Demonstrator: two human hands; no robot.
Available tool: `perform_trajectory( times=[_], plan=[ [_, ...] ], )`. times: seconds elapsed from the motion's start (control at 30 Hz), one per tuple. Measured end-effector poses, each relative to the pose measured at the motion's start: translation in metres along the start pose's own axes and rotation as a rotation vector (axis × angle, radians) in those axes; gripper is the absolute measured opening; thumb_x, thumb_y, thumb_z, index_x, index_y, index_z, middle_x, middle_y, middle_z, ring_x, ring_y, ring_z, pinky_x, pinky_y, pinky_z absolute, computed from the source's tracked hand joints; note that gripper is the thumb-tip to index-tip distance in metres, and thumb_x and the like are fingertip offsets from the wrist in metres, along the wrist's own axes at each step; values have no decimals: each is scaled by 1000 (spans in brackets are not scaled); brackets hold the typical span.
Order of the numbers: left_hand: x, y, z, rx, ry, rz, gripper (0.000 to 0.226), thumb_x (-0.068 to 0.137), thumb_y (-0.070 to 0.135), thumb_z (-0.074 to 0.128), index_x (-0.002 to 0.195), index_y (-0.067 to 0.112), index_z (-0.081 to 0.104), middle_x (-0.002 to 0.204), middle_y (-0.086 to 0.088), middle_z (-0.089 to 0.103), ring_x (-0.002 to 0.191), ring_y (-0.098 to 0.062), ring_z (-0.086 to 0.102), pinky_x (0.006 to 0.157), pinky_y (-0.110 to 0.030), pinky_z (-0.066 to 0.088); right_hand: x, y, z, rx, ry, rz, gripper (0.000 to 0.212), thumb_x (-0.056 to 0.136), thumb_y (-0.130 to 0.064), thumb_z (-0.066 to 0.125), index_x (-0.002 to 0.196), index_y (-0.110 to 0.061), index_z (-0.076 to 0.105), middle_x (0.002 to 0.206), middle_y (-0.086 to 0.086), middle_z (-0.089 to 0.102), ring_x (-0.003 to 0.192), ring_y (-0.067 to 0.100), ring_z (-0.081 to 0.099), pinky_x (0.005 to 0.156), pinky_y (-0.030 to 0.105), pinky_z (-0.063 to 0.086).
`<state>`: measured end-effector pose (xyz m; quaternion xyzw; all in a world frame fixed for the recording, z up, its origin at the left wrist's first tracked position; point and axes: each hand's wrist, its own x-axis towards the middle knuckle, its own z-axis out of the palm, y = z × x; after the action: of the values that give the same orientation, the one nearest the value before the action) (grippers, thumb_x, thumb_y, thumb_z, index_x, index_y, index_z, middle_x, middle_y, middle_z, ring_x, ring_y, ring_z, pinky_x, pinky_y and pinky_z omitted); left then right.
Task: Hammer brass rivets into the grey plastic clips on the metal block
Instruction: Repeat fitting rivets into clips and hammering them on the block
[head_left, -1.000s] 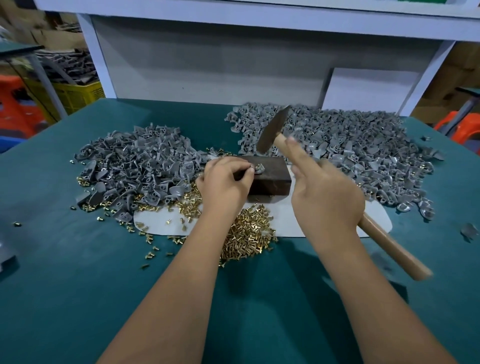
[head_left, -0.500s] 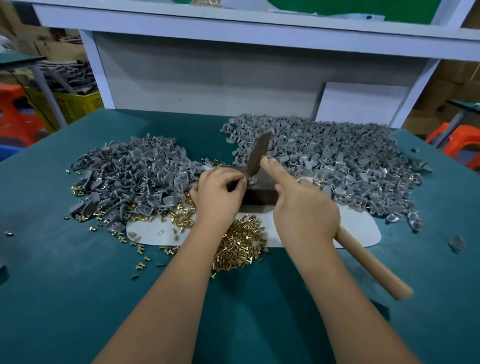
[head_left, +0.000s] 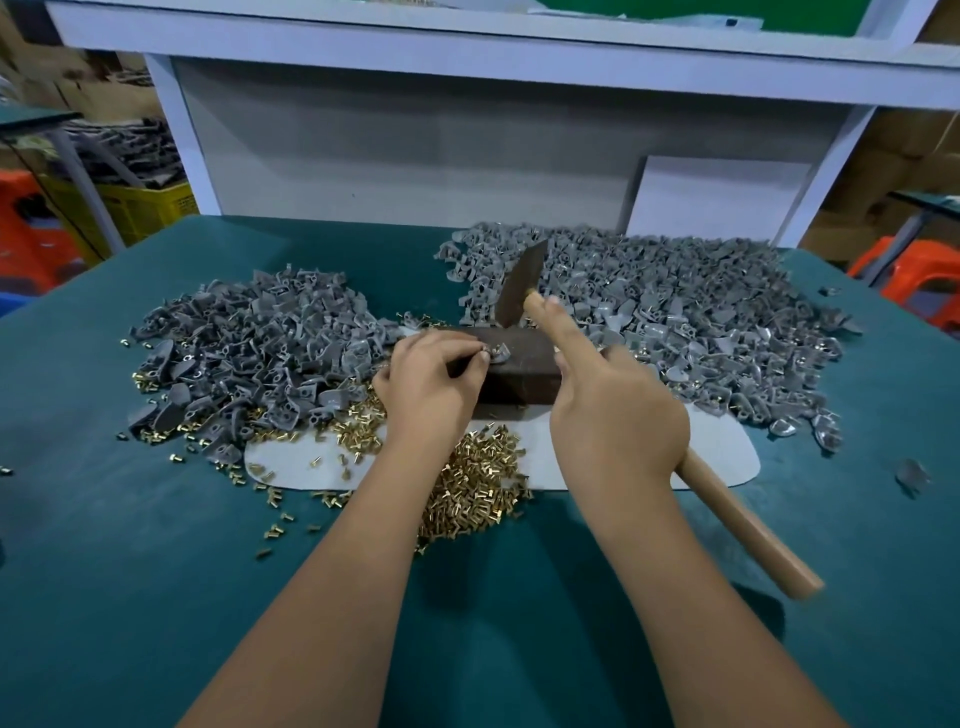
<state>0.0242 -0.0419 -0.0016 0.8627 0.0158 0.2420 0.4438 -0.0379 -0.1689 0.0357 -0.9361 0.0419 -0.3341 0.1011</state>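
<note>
The left hand (head_left: 431, 384) pinches 1 grey clip (head_left: 500, 353) at its fingertips, flat on top of the metal block (head_left: 519, 374). The right hand (head_left: 618, 421) grips the hammer (head_left: 519, 283), forefinger straight along the handle. The hammer head hangs just beyond and above the clip, its long axis tilted up and away. The clip's own direction is too small to tell.

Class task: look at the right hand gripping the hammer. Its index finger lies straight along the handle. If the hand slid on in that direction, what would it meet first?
Probably the hammer head, just past the right hand's fingertip; beyond it lies the grey clip pile. Depth is uncertain.
</note>
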Motion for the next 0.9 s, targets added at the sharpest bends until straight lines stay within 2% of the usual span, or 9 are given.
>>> perform_trajectory(
  times=[0.07,0.13,0.23,0.37,0.47,0.57,0.67,0.8,0.9],
  plan=[
    [1,0,1,-3,-1,2,13,89,30,70,99,27,78,113,15,69,124,-16,46,108,-47,29,-1,-2,-1,-6,44,-21,73,78,-11,74,136,-45,46,65,5,53,50,17,30,46,22,16],
    [0,0,0,-53,4,0,12,89,27,71,98,25,78,111,13,70,123,-16,47,108,-50,31,-2,1,2,-49,-6,-49,71,85,-16,68,139,-51,38,73,4,59,55,17,31,47,25,17],
    [0,0,0,-15,6,8,14,89,28,70,100,24,78,113,12,70,123,-16,47,107,-49,31,-1,-1,1,5,17,-26,71,79,-12,75,136,-44,48,66,6,56,51,17,29,46,23,20],
    [0,1,-1,-69,-4,-2,13,90,26,69,99,23,78,112,11,70,122,-17,47,108,-50,32,-3,3,3,-44,-14,-50,71,85,-15,68,138,-51,38,70,3,55,53,16,30,45,22,13],
    [1,0,0,-64,-16,10,14,90,24,69,100,21,78,113,8,70,123,-18,50,108,-49,34,-1,-1,-1,15,38,-27,72,78,-10,75,136,-42,48,64,6,53,49,17,31,44,22,21],
    [1,0,0,-127,-29,9,13,90,21,70,99,19,78,111,5,70,121,-21,53,108,-48,36,-3,3,2,-52,-21,-42,71,84,-14,69,138,-49,40,71,4,59,52,16,31,45,21,14],
    [1,0,1,-88,-14,6,13,90,23,70,100,20,78,113,7,70,122,-19,52,109,-48,34,-1,-1,-1,1,28,-46,73,76,-8,76,135,-41,50,63,6,53,47,17,29,45,21,20],
    [2,0,1,-134,-31,12,14,90,20,70,100,18,78,112,5,70,120,-21,54,108,-48,36,-2,3,3,-74,-89,-24,70,92,-21,59,141,-56,24,71,-2,40,48,12,21,44,24,11],
    [2,-1,2,-85,-17,9,14,90,24,70,101,20,78,114,8,70,123,-18,52,109,-48,34,0,0,-2,17,10,9,68,89,-15,64,140,-50,35,67,0,41,47,16,32,44,20,15]
  ],
)
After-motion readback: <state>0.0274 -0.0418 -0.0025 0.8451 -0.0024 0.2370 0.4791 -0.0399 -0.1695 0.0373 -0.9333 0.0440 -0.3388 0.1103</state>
